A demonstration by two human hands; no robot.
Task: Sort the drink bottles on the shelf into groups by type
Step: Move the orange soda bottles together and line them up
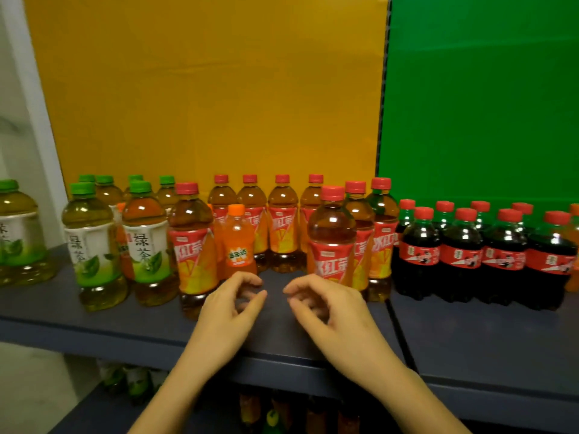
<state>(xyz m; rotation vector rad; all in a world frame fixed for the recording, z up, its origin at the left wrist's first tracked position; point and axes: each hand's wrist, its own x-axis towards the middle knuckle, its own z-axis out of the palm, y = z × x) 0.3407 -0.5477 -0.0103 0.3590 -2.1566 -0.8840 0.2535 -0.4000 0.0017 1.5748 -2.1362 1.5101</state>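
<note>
We are finding the sort largely complete on the shelf (282, 336). The green tea bottles (91, 245) are standing together at the left, green caps to the back and front, with one more green tea bottle (18, 230) sitting apart beyond the white upright at the far left. The red tea bottles (282, 223) are filling the middle in front of the yellow panel, and the cola bottles (463, 255) are forming a tidy block at the right before the green panel.

We are noting strays. A small orange soda bottle (239, 242) is standing among the red teas, just behind our left hand (232, 303). Another orange-capped bottle (123, 245) is wedged between two green teas, mostly hidden. A further orange bottle (575, 255) is showing at the right edge beside the colas, cut off by the frame, so we cannot tell whether more are standing there.

Both hands are hovering over the bare front of the shelf, empty. The left hand is loosely curled, fingers half closed on nothing; the right hand (326, 303) is likewise half curled and holding nothing.

We are judging that what is left is gathering the orange sodas into one group, and possibly bringing the outlying green tea in.
</note>
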